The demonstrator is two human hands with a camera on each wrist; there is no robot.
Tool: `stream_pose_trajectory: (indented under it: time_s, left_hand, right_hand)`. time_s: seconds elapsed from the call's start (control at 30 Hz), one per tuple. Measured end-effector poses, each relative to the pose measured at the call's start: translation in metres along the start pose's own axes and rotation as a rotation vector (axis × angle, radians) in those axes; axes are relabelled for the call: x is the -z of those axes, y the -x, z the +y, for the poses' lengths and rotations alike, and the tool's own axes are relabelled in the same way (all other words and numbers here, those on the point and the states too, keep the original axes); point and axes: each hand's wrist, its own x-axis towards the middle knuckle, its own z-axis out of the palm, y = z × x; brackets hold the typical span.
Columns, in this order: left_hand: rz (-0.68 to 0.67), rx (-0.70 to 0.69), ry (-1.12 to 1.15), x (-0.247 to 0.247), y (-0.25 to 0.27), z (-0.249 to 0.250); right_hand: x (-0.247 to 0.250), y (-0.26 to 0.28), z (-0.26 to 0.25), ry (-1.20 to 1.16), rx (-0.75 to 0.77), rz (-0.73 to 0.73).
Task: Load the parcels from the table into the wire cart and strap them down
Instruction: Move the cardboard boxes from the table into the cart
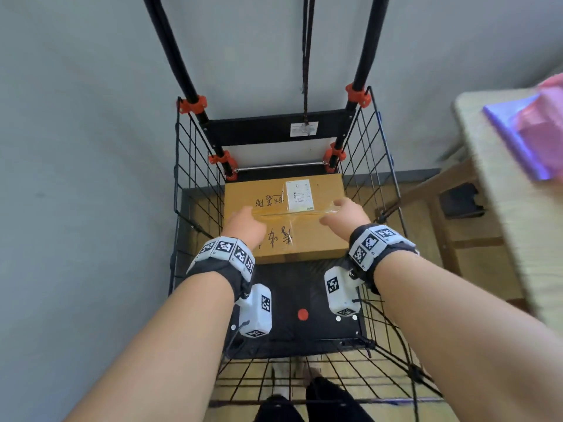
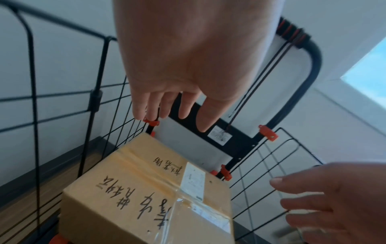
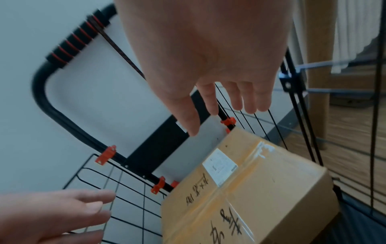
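A brown cardboard parcel (image 1: 286, 217) (image 2: 146, 191) (image 3: 250, 194) with a white label and black handwriting lies on the floor of the black wire cart (image 1: 195, 178), pushed against its back. My left hand (image 1: 246, 225) (image 2: 167, 105) hovers over the parcel's left part, fingers straight and holding nothing. Over the right part hangs my right hand (image 1: 344, 214) (image 3: 225, 109), likewise open and apart from the box. A dark strap (image 1: 305, 56) hangs from the cart's handle down to the black back panel (image 1: 274, 129).
A table (image 1: 499, 184) stands at the right with a purple and pink parcel (image 1: 530, 132) on it. The cart's near floor (image 1: 301, 287) is bare black with a red dot. Wire side walls rise left and right. A grey wall is behind the cart.
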Motion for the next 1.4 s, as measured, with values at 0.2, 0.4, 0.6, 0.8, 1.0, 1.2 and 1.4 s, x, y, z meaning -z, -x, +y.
stream_pose_trajectory:
  time_s: [0.2,0.4,0.6,0.8,1.0,1.2,1.4]
  left_hand:
    - [0.027,-0.174,-0.067,0.015,0.062,0.032]
    - [0.027,-0.372,-0.191,0.012,0.128,0.073]
    - [0.014,-0.571,-0.247,-0.011,0.197,0.144]
    - [0.001,-0.735,-0.314,-0.055,0.267,0.234]
    - [-0.005,-0.846,-0.327,-0.138,0.342,0.331]
    - [-0.007,-0.940,-0.356,-0.243,0.411,0.410]
    - [-0.045,-0.986,-0.390,-0.324,0.459,0.475]
  right_hand:
    - [0.045,0.071,-0.005,-0.047,0.058,0.076]
    - [0.093,0.149,0.019,-0.074,0.090,0.191]
    - [0.163,0.203,0.079,-0.174,0.032,0.349]
    - [0.238,0.239,0.162,-0.260,-0.015,0.472]
    - [0.324,0.270,0.272,-0.251,-0.067,0.542]
    - [0.405,0.303,0.392,-0.252,-0.127,0.593]
    - [0.468,0.321,0.481,-0.300,-0.175,0.636]
